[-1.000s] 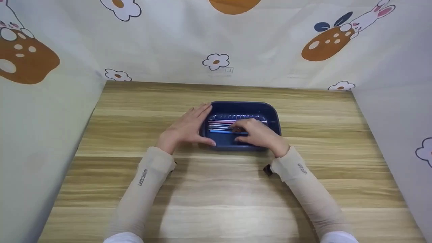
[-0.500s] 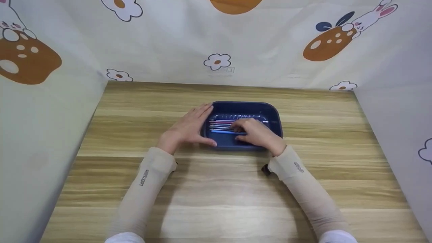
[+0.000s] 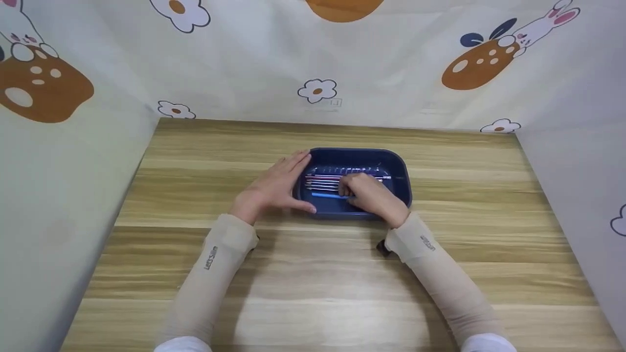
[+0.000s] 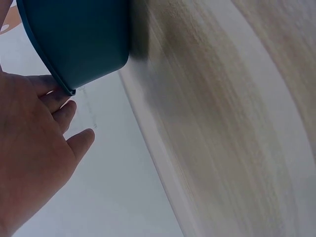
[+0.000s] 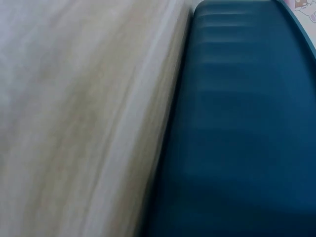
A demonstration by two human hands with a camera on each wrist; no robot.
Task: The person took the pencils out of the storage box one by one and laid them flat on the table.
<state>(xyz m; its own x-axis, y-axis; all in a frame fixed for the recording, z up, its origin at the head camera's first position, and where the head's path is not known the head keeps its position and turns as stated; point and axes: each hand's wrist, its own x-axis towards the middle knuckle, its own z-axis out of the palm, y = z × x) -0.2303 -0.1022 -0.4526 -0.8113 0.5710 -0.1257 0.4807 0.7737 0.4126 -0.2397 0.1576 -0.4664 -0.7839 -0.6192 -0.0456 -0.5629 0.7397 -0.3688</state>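
Observation:
A dark blue rectangular tray (image 3: 332, 215) with high walls sits on the table, and several slim pencils (image 3: 323, 182) lie side by side in it. Nearer the front wall is a bright blue pen-like stick (image 3: 327, 195). My right hand (image 3: 369, 193) reaches into the tray from the right, fingers bent, pinching the blue stick's right part, which they hide. Spread along the left end of the tray, my left hand (image 3: 271, 188) has its straight fingers at the back corner and its thumb at the front. In the left wrist view, its fingertips (image 4: 64, 116) are at the rim.
The wooden table (image 3: 313, 293) runs up to a patterned cloth wall (image 3: 244, 73) at the back, with pale walls on both sides. In the right wrist view, the tray's outer wall (image 5: 237, 138) fills the right part.
My right fingers have closed in on the blue stick, which has shifted slightly right and forward, away from the row of pencils. My left hand keeps its place on the tray.

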